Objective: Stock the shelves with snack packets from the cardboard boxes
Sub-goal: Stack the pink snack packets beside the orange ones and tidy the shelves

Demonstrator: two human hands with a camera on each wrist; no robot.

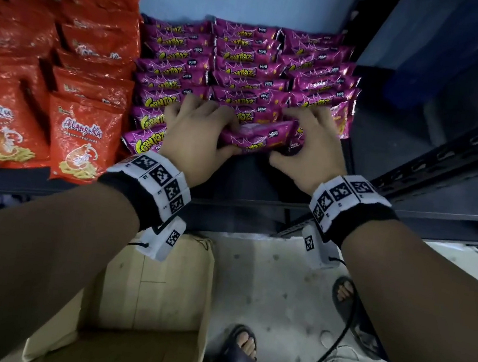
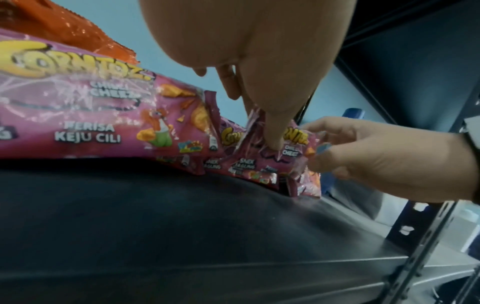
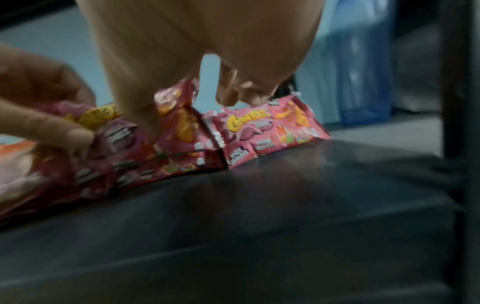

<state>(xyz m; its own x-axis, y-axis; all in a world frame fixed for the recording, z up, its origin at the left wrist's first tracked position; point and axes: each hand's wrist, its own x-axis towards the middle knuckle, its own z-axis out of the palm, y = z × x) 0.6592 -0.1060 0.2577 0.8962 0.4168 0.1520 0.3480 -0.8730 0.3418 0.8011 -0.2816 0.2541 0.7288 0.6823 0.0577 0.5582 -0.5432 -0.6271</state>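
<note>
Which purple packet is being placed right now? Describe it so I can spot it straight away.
On the dark shelf, right of the orange prawn cracker bags, stand rows of purple Corntoz packets. The one being placed is at the front of the middle row, gripped between the left hand and right hand. Unlike its neighbours, it sits askew and is held.

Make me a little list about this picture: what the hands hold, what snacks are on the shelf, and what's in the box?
left hand: grips one end of a purple snack packet
right hand: grips the other end of that packet
packet place: front of the purple rows, on the dark shelf
other snacks: orange-red prawn cracker bags, left of the purple ones
cardboard box: on the floor below, open; the part in view looks empty
</note>
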